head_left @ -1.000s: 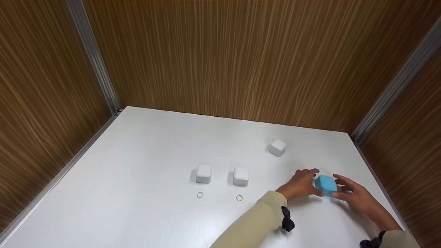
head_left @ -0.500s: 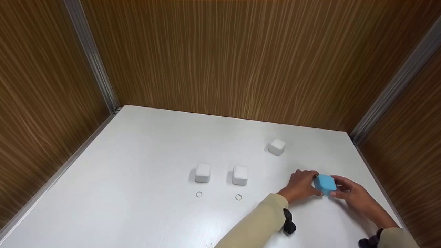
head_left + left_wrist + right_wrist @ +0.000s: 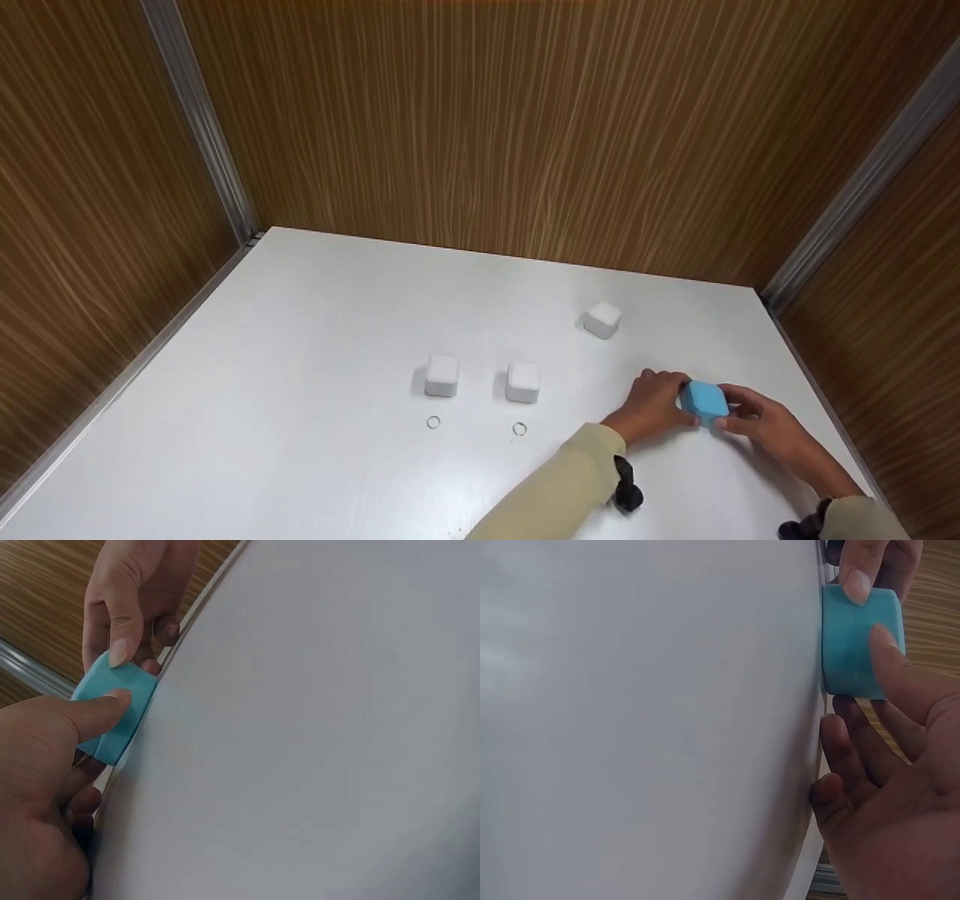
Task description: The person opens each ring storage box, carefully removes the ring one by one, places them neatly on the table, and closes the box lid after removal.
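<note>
A small light blue box (image 3: 705, 403) with rounded corners rests on the white table at the right. My left hand (image 3: 654, 403) grips its left side and my right hand (image 3: 765, 427) its right side. In the left wrist view, both thumbs press on one face of the blue box (image 3: 124, 709), and a thin seam line runs near its lower edge. The right wrist view shows the right thumb flat on the blue box (image 3: 855, 641), with some fingers behind it and others loosely bent below. What lies behind the box is hidden.
Two white boxes (image 3: 442, 376) (image 3: 523, 382) stand mid-table, each with a small ring (image 3: 433, 422) (image 3: 520, 429) in front. Another white box (image 3: 602, 320) stands farther back, turned at an angle. Wood-grain panels (image 3: 480, 127) enclose the white table (image 3: 300, 390) at the back and sides.
The right fingers have closed in on the blue box, where a small gap showed before. Both hands and the box have shifted slightly left. White boxes and rings stay in place.
</note>
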Demonstrator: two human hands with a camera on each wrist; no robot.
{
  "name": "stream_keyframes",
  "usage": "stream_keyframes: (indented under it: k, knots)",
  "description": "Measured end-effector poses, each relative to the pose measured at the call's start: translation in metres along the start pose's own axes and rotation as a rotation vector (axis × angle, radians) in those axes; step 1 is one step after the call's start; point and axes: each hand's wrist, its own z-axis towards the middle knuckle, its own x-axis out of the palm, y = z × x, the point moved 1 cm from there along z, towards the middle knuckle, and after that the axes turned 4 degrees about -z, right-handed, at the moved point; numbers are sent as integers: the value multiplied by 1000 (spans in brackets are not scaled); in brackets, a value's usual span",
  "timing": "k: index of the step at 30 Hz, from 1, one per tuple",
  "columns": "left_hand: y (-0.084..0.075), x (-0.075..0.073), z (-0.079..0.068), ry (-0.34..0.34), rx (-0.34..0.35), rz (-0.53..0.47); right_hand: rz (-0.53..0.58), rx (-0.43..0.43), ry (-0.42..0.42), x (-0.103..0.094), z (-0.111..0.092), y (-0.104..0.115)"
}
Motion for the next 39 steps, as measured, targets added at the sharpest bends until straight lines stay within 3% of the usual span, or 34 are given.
stream_keyframes:
  k: [9,22,28,34,39]
  knots:
    - [9,-6,-4,35,-30,-42,-9,-6,28,7,2,8]
    - [27,-28,-18,52,-65,-187,-17,-46,54,20,11,31]
    - [35,-36,-26,52,-65,-196,-1,-94,53,28,14,40]
    - [43,-47,-36,63,-88,-227,0,-102,70,36,18,49]
    - [52,-55,-43,59,-69,-235,15,-85,92,44,22,56]
